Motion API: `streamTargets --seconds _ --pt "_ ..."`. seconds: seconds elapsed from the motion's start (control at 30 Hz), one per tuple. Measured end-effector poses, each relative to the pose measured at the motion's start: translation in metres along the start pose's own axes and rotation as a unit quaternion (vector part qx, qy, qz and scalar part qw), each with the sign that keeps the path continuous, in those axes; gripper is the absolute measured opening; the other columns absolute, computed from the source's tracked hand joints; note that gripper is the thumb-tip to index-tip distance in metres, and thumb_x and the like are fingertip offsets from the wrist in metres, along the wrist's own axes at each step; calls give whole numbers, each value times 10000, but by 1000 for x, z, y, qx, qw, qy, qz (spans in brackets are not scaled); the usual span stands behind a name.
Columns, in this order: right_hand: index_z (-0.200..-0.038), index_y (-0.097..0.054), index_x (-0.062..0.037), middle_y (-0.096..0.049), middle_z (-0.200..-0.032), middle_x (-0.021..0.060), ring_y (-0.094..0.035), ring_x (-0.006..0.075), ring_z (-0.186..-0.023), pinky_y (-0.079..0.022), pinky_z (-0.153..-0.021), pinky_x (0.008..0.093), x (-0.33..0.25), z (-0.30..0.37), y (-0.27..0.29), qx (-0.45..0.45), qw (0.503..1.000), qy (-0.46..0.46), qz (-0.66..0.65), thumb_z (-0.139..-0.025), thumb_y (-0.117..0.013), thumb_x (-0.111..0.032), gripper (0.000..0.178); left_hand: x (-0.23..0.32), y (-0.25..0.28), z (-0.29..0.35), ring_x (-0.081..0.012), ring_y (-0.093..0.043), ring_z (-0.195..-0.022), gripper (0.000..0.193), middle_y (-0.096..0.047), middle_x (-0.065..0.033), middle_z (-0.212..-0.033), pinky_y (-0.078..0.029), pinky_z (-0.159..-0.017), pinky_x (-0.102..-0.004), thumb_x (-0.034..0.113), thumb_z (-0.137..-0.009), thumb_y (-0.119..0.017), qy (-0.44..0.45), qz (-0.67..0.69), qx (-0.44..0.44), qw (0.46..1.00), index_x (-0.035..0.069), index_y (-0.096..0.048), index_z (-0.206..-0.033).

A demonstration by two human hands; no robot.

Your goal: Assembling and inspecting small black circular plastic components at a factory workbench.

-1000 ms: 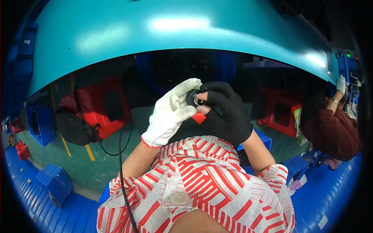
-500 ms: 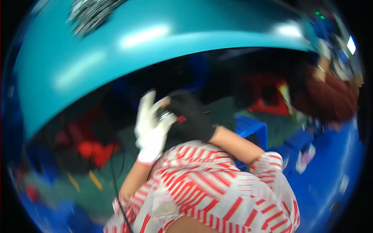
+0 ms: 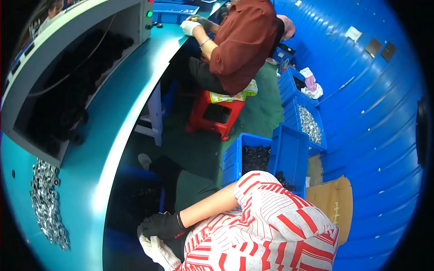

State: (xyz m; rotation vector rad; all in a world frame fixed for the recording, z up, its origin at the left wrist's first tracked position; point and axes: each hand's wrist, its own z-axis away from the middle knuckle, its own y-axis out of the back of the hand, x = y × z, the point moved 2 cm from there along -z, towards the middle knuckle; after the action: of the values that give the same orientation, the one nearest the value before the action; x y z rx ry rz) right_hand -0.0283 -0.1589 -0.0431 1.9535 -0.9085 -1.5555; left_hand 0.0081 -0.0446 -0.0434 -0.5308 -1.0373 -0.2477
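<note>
My hands are together at lap level, beside the bench edge. My right hand, in a black glove, has its fingers curled in against the left one. My left hand, in a white glove, is bent around from below, its fingers meeting the black glove. Whatever lies between them is covered by the gloves. On the teal bench, to the left of my hands, lies a long pile of small shiny metal parts.
A grey-framed box of black parts stands on the bench. Ahead, a person in a brown shirt sits on a red stool. Blue crates with black parts, another crate of silver parts and a cardboard box line the right side.
The view has swung to the right, bringing in the wall, crates and seated person. My hands now show at lower left, still together; a shiny metal piece between them earlier is out of sight.
</note>
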Motion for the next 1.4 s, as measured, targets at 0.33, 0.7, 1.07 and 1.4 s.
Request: streamTargets --seconds 0.33,0.7,1.07,1.4 --pt "-977 -588 -90 -569 -973 106 -576 276 -883 -490 -706 392 -2 18 4 -31 994 -77 74 -725 -629 -208 281 -6 -5 2 -254 -528 -1090 644 -506 -194 -1211 -419 -947 -326 10 -746 -531 -55 -76 -41 995 -20 -362 -1367" --pt "-1029 -596 -26 -627 -948 162 -627 329 -910 -502 -765 409 -10 41 8 -199 967 -162 0 -611 -758 -215 486 -48 15 14 -169 -625 -838 350 -669 -123 -1001 -494 -752 -282 106 -852 -603 -17 -326 -1 945 -3 -581 -1184" --pt "-963 -633 -26 -660 -951 189 -632 345 -911 -489 -762 396 -17 67 11 -163 958 -227 -67 -760 -599 -175 255 -49 6 24 -236 -632 -897 290 -656 -153 -1011 -473 -841 -316 119 -873 -545 -41 -358 -66 931 -28 -600 -1117" --pt "-927 -643 -25 -662 -929 196 -641 348 -900 -496 -738 400 -6 83 0 -93 971 -207 -71 -728 -631 -195 263 -30 -8 40 -216 -610 -973 330 -640 -151 -1071 -449 -881 -306 103 -876 -538 -57 -417 -142 896 -20 -569 -1180"
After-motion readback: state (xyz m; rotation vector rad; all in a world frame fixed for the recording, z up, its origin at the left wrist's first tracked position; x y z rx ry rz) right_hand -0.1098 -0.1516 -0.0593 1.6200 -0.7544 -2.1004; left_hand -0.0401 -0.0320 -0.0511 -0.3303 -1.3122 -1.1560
